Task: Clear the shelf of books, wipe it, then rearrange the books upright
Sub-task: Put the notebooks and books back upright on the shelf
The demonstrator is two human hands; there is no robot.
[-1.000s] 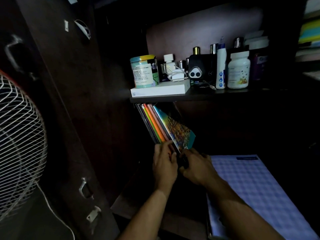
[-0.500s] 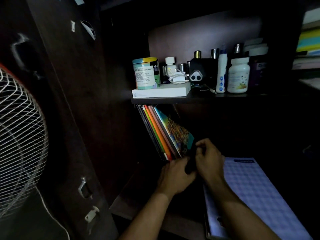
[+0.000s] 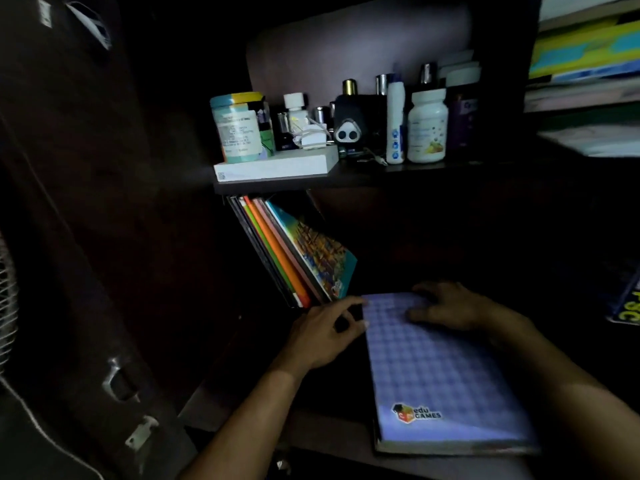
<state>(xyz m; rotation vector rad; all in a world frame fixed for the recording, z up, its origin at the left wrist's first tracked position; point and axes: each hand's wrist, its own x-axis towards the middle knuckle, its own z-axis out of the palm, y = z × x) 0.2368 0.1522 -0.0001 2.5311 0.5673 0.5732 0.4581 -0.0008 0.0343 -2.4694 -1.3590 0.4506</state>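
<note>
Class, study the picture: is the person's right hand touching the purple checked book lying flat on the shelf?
Touching. The head view shows the right hand resting on the far end of the purple checked book, its fingers lying across the cover with no gap.
</note>
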